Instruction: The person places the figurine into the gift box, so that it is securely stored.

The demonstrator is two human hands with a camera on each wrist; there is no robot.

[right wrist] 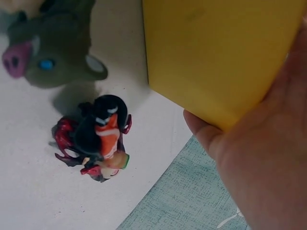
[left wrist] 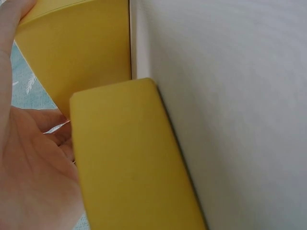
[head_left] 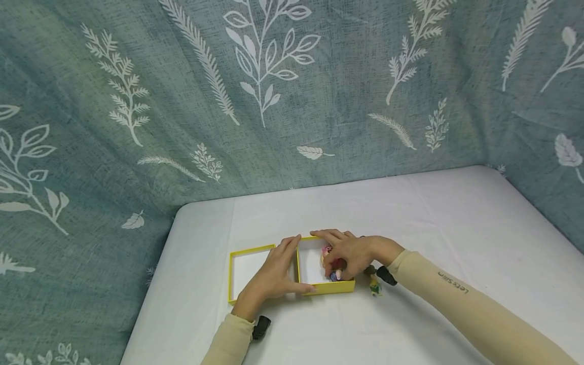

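In the head view a shallow yellow open box [head_left: 326, 288] with a white inside lies between the hands. My left hand [head_left: 274, 274] grips its left end, thumb along the front wall and fingertips at the back left corner. Over the box's right part, my right hand [head_left: 353, 253] reaches in with thumb and a bent finger around a small toy figure [head_left: 335, 276] with a blue part. A pink-topped figure [head_left: 326, 250] lies beside those fingers inside the box. Part of the box's contents is hidden under the right hand.
Left of the box lies a yellow-rimmed lid [head_left: 252, 249], white inside. Outside the box's right end are a boar-headed figure [right wrist: 57, 57] and a black, red and orange figure [right wrist: 98, 139]. A patterned green curtain [head_left: 292, 101] hangs behind the white-covered table [head_left: 438, 223].
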